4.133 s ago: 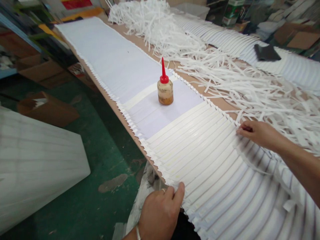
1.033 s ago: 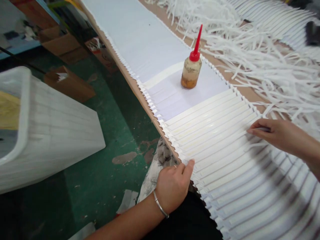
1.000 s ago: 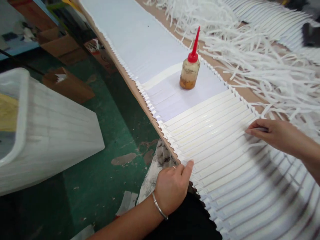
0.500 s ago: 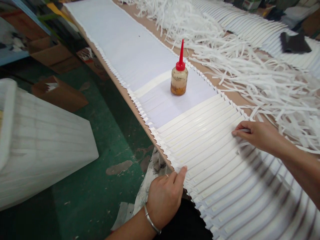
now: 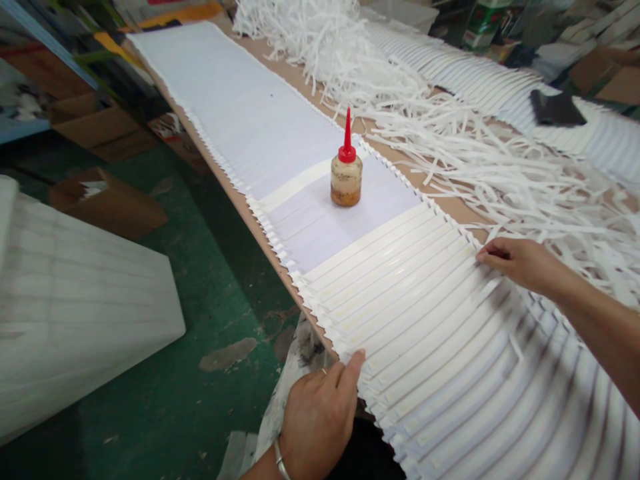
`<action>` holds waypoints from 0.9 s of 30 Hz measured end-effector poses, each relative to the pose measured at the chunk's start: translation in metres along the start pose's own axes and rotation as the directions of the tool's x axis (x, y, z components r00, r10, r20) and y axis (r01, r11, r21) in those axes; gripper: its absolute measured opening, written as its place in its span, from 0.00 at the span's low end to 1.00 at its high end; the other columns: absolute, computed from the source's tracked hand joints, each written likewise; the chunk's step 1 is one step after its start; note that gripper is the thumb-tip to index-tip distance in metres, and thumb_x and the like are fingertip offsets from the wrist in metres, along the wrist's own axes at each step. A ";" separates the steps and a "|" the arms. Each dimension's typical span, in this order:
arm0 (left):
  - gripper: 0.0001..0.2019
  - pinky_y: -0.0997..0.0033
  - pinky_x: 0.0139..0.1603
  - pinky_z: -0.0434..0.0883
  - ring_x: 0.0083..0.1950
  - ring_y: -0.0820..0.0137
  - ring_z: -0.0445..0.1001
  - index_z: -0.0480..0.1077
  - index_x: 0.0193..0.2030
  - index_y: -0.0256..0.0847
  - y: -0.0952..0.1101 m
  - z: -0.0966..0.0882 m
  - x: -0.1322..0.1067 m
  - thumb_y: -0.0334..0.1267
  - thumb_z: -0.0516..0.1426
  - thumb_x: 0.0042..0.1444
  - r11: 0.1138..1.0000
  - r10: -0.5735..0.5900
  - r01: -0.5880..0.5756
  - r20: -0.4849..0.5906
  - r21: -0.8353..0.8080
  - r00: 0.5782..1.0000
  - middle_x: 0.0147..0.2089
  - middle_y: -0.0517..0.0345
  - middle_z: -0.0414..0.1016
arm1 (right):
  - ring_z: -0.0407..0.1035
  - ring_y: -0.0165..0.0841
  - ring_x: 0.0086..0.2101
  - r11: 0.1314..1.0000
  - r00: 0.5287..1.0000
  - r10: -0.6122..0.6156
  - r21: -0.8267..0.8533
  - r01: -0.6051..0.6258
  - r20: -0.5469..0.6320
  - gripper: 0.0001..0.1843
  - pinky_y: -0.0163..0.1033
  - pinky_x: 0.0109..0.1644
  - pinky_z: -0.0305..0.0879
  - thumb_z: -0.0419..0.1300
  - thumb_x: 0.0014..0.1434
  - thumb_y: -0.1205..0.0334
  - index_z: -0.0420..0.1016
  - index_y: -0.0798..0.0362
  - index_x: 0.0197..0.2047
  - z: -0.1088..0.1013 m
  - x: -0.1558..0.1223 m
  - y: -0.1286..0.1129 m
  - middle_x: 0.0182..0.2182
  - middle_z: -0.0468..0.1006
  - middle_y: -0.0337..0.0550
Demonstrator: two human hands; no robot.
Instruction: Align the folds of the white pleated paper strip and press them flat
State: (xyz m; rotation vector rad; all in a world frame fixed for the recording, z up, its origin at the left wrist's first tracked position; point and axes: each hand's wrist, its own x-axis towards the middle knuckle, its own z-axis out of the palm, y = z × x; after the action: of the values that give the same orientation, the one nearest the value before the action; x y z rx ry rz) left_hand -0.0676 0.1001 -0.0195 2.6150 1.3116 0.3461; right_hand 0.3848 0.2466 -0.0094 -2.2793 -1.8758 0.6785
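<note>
A long white sheet (image 5: 220,100) lies along the brown board, its near half crossed by rows of white strips (image 5: 400,313) with notched edges on both sides. My left hand (image 5: 323,417), wearing a bracelet, is at the near edge. Its index finger is stretched out and presses on the strip ends; the thumb is hidden. At the far edge of the rows, my right hand (image 5: 517,263) pinches the end of a thin white strip (image 5: 487,288). Farther along the sheet stands a small bottle (image 5: 346,180) with a red pointed nozzle and amber liquid.
Loose white strips (image 5: 450,133) lie heaped beyond the sheet. Behind them is another stripped panel (image 5: 465,70) with a black cloth (image 5: 556,108) on it. At left, a white bin (image 5: 90,300) and a cardboard box (image 5: 110,203) stand on the green floor (image 5: 210,400).
The camera view has shifted slightly, so the scene sits lower and more to the left. My right hand has moved a little toward the far edge of the strips; my left finger stays pressed down.
</note>
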 end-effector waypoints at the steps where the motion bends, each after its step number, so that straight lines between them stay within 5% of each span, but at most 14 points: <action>1: 0.24 0.68 0.28 0.73 0.29 0.68 0.79 0.68 0.65 0.37 0.000 0.000 0.000 0.24 0.54 0.63 1.000 0.001 -0.001 -0.001 -0.002 1.000 0.35 0.60 0.79 | 0.69 0.40 0.29 1.000 1.000 0.006 0.001 -0.006 -0.002 0.25 0.46 0.36 0.62 0.58 0.58 0.35 0.79 0.49 0.35 0.002 0.001 0.001 0.27 0.79 0.46; 12: 0.23 0.70 0.30 0.75 0.30 0.68 0.80 0.68 0.65 0.37 0.000 -0.002 0.002 0.23 0.52 0.64 1.000 -0.009 0.009 0.005 -0.015 1.000 0.37 0.59 0.81 | 0.71 0.40 0.29 0.999 0.998 0.003 -0.033 -0.005 -0.055 0.19 0.44 0.34 0.61 0.59 0.57 0.42 0.78 0.48 0.33 0.006 0.001 -0.010 0.27 0.80 0.45; 18: 0.24 0.69 0.32 0.77 0.31 0.67 0.81 0.68 0.65 0.37 -0.001 -0.002 0.001 0.23 0.51 0.63 0.998 -0.027 0.027 0.006 -0.064 1.000 0.39 0.57 0.83 | 0.71 0.41 0.31 0.991 0.984 0.024 -0.127 -0.047 -0.177 0.13 0.46 0.36 0.61 0.59 0.61 0.48 0.76 0.49 0.38 -0.010 -0.014 -0.018 0.31 0.81 0.49; 21: 0.23 0.68 0.34 0.78 0.35 0.65 0.84 0.68 0.64 0.37 0.001 -0.003 0.003 0.24 0.50 0.65 0.984 -0.062 0.062 0.002 -0.165 0.998 0.42 0.56 0.85 | 0.73 0.43 0.37 0.988 0.982 -0.155 -0.036 0.152 -0.105 0.18 0.48 0.41 0.66 0.56 0.67 0.43 0.79 0.48 0.42 -0.017 -0.034 -0.019 0.39 0.82 0.51; 24: 0.17 0.68 0.30 0.75 0.33 0.65 0.83 0.69 0.61 0.38 0.004 -0.004 0.004 0.28 0.49 0.69 0.944 -0.159 0.156 0.013 -0.291 0.987 0.40 0.57 0.85 | 0.73 0.46 0.47 0.909 0.910 -0.415 0.041 0.414 0.001 0.20 0.51 0.54 0.68 0.57 0.67 0.39 0.81 0.45 0.43 -0.017 -0.050 -0.017 0.45 0.80 0.52; 27: 0.14 0.69 0.26 0.70 0.30 0.66 0.80 0.69 0.59 0.39 0.011 -0.008 0.005 0.31 0.49 0.71 0.882 -0.251 0.248 0.046 -0.401 0.967 0.35 0.58 0.83 | 0.72 0.46 0.46 0.888 0.889 -0.459 -0.041 0.458 -0.005 0.20 0.53 0.56 0.66 0.58 0.66 0.40 0.77 0.46 0.34 -0.015 -0.068 -0.021 0.41 0.79 0.50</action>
State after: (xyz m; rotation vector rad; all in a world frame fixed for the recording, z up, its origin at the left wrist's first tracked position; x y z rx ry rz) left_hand -0.0590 0.0984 -0.0085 2.0789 1.3864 0.5211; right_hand 0.3629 0.1896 0.0297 -1.7371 -2.3142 0.5525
